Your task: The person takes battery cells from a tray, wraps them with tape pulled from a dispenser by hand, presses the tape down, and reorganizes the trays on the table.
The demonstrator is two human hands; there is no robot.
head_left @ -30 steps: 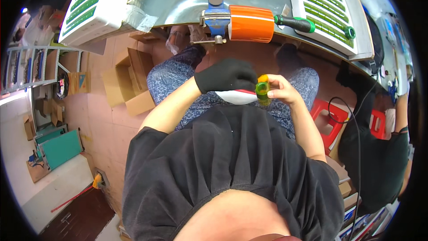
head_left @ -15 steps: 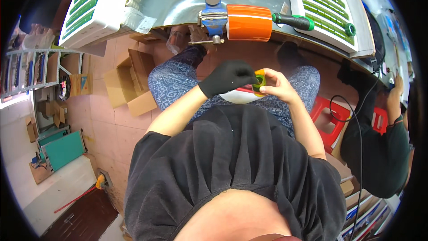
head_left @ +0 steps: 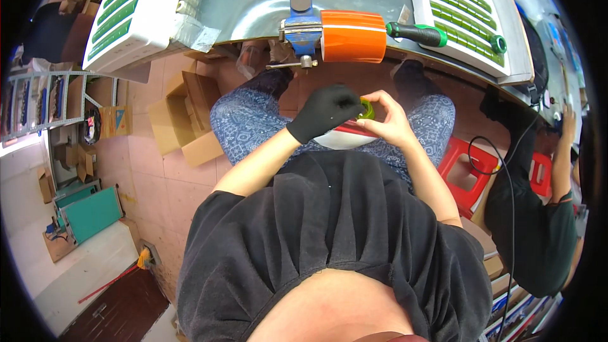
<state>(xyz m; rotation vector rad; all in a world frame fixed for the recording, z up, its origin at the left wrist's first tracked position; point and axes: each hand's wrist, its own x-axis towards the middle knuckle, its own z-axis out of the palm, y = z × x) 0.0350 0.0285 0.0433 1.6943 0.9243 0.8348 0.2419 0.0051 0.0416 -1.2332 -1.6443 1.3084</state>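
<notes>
Honestly, this one comes down to fingertip control. The small green ring [head_left: 367, 112] is held over the lap, just above a white bowl-like thing [head_left: 342, 140] with red on it. It's pinched between the thumb and fingers of the bare right hand [head_left: 392, 121]. The black-gloved left hand [head_left: 325, 114] is curled right up against the ring's left side, but whether anything is gripped in there can't be told, since the fingertips are hidden. For a clean job, the ring should probably be held by its rim, lightly, so the thin-looking wall isn't squashed. Any fine work is best left to the gloved fingers while the ring is steadied by the bare ones. Both wrists should be kept low and close together.
</notes>
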